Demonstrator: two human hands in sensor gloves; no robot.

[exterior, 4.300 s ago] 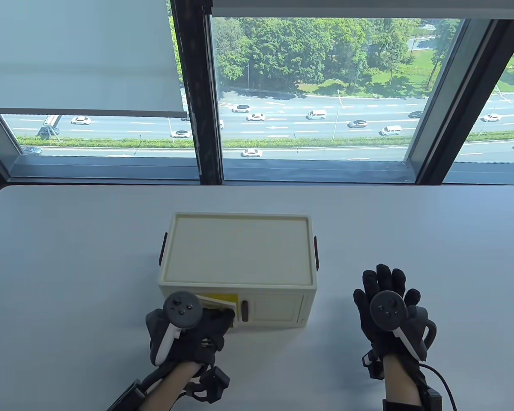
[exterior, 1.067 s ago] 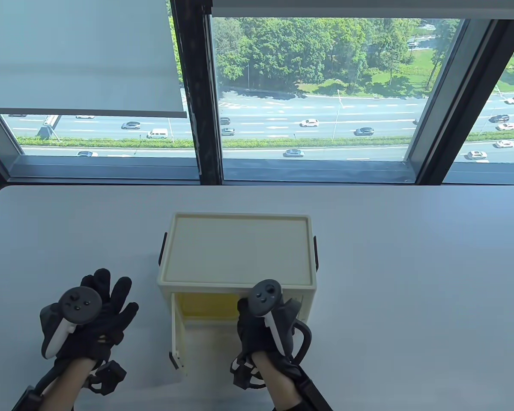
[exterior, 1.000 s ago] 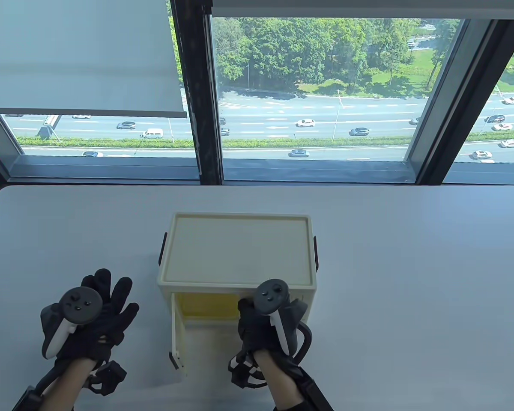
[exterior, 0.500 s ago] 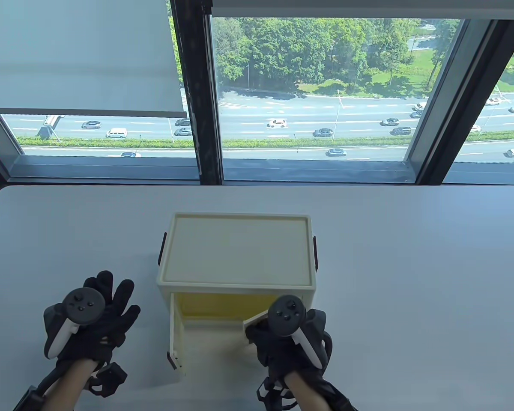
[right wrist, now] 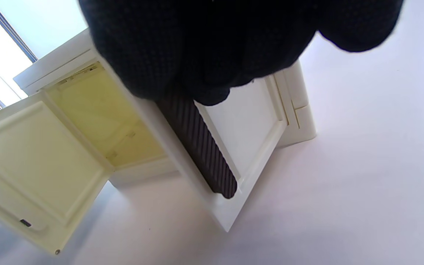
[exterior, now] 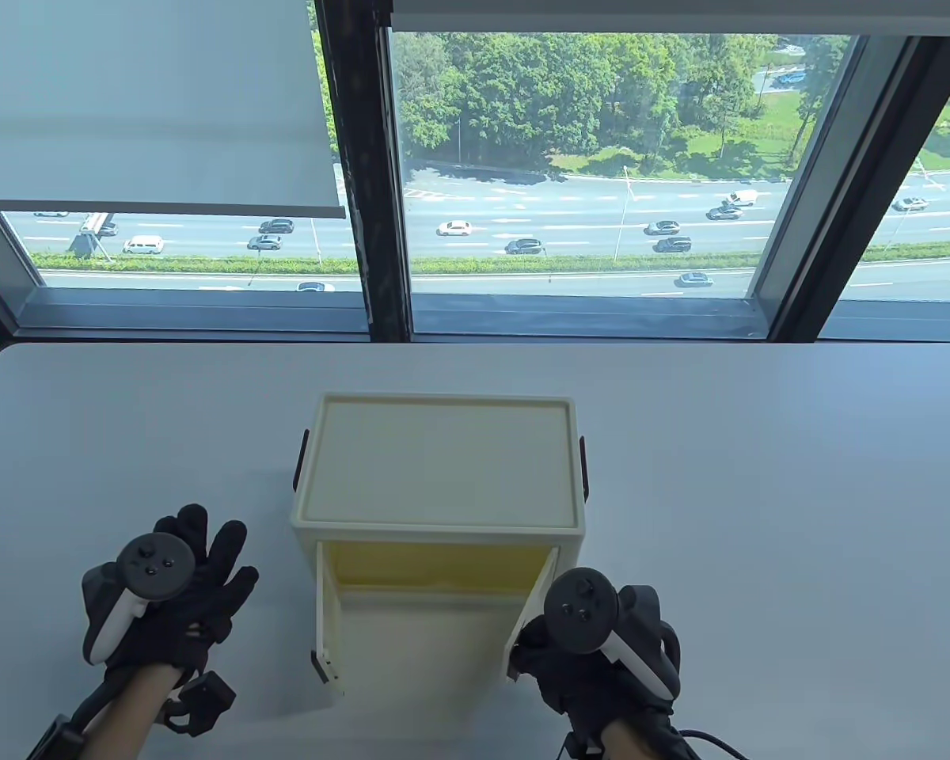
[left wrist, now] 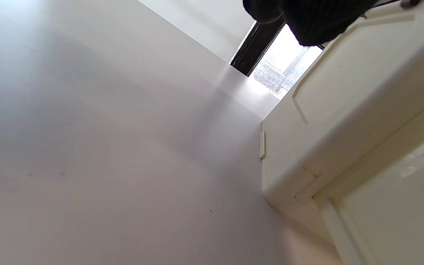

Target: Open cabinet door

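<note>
A small cream cabinet (exterior: 440, 461) stands in the middle of the white table (exterior: 760, 475). Both of its doors stand swung outward, and the yellowish inside (exterior: 435, 564) shows. The left door (exterior: 328, 625) points toward me. My right hand (exterior: 582, 657) grips the dark handle (right wrist: 201, 147) of the right door (exterior: 532, 613), which stands wide open; the door also shows in the right wrist view (right wrist: 241, 136). My left hand (exterior: 170, 590) rests flat on the table left of the cabinet, fingers spread, holding nothing. The left wrist view shows the cabinet's side (left wrist: 352, 110).
A large window with a dark frame (exterior: 364, 174) runs behind the table's far edge, with a roller blind (exterior: 150, 103) at the left. The table's near edge lies at the bottom of the table view.
My right hand has pulled the right door from shut to wide open, moving right and toward me. Earlier my left hand opened the left door, then moved onto the table at left.
</note>
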